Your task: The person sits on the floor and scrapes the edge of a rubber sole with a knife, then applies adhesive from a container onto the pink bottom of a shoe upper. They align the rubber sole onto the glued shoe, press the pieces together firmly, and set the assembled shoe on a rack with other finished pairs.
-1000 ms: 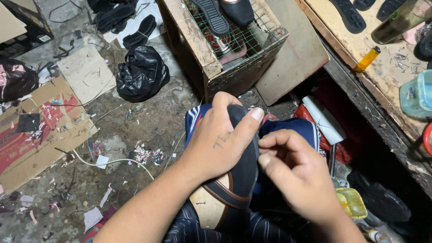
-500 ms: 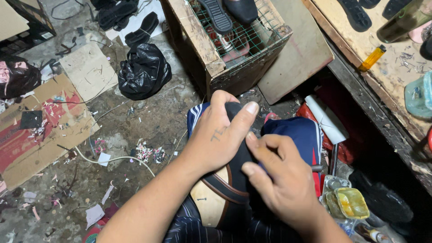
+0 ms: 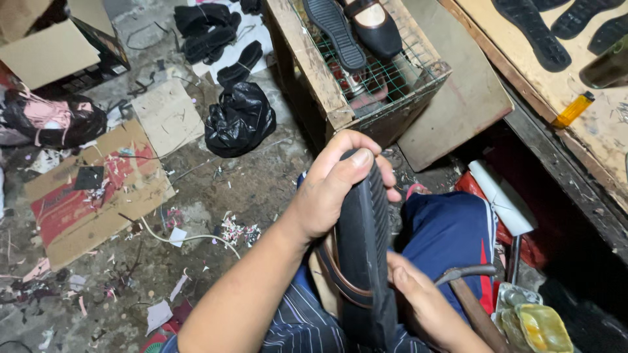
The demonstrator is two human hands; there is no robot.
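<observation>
the left hand (image 3: 330,196) is wrapped over the toe end of a shoe (image 3: 361,261), thumb pressed on the ribbed black sole and the other fingers curled round the far edge, a firm closed grip. the shoe stands on edge in the lap, sole facing the camera, just below frame centre, its toe pointing toward 12 o'clock and its heel toward 6. the right hand (image 3: 425,307) sits at 5 o'clock from the shoe, touching the sole's lower edge; its fingers are bent in against the rubber, but whether they pinch it or only press i cannot tell. a hammer (image 3: 468,294) with a wooden handle lies just beside that hand, over the blue trouser leg (image 3: 451,235).

the sole looks like stiff moulded rubber with grooves that should give good purchase, while the upper (brown trim shows along the seam) looks softer and likely to give under pressure. it seems light enough for one hand. the toe and heel ends seem the safest places to hold, leaving the seam free.

at 12 o'clock is a wooden crate (image 3: 307,72) with wire mesh holding more shoes; a black bag (image 3: 239,121) lies at 10 o'clock on the littered floor.
</observation>
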